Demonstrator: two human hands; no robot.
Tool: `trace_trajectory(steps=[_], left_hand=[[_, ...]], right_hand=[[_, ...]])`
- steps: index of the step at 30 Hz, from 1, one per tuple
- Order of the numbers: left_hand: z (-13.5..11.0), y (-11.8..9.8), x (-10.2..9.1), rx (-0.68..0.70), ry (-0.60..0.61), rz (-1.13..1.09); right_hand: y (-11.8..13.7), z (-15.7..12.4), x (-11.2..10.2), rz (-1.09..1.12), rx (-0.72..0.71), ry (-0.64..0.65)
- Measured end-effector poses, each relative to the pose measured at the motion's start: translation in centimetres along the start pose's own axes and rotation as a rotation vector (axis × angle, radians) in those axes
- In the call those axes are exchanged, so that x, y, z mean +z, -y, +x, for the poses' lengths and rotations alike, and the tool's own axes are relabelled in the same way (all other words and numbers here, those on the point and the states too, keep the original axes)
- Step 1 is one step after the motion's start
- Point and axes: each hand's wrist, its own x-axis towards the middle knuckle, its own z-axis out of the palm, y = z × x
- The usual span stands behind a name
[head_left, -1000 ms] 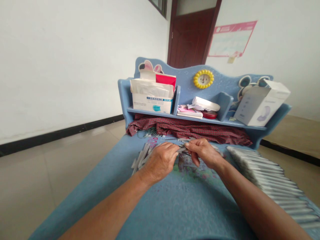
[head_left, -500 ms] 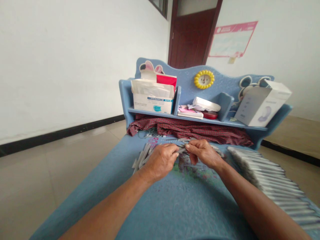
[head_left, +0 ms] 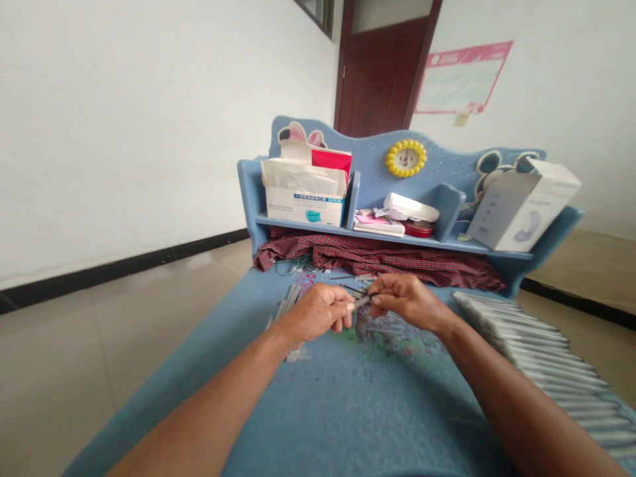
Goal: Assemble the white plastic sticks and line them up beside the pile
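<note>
My left hand [head_left: 320,310] is closed in a pinch on one end of a short, thin grey strip [head_left: 362,301]. At its other end, my right hand [head_left: 405,299] pinches a small dark tip, too small to make out. Both hands are just above the blue desk top, almost touching. Loose grey-white strips [head_left: 287,303] lie beside and partly under my left hand. Thin dark pieces [head_left: 354,289] show behind the fingers. To the right of my right forearm, many similar pale strips [head_left: 551,364] lie side by side, with dark fuzzy ends at their left.
A blue shelf [head_left: 308,220] stands along the desk's back, holding a mask box [head_left: 305,202], papers [head_left: 377,224], a red tin [head_left: 418,229] and a white box [head_left: 517,209]. Red checked cloth [head_left: 387,260] is bunched beneath it. A yellow clock [head_left: 406,158] is on the shelf back.
My left hand has turned, its thumb now along the grey strip. My right fingers have drawn together at the dark tip. A few pale pieces now show below my left wrist.
</note>
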Motion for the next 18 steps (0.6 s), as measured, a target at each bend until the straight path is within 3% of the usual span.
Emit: trace_trajectory(steps=[6, 10, 14, 18], left_hand=[[0.1, 0.2, -0.5, -0.046, -0.013, -0.087], [0.2, 0.0, -0.9, -0.057, -0.063, -0.083], [0.3, -0.1, -1.1, -0.063, -0.104, -0.057], [0.3, 0.0, -0.9, -0.051, -0.108, -0.014]], right_hand=[[0.8, 0.1, -0.5, -0.014, -0.006, -0.088], [-0.5, 0.5, -0.5, -0.075, 0.051, -0.101], [-2.1, 1.0, 1.1, -0.578, 0.070, -0.039], [-2.2, 1.6, 3.3, -1.062, 0.058, 0.052]])
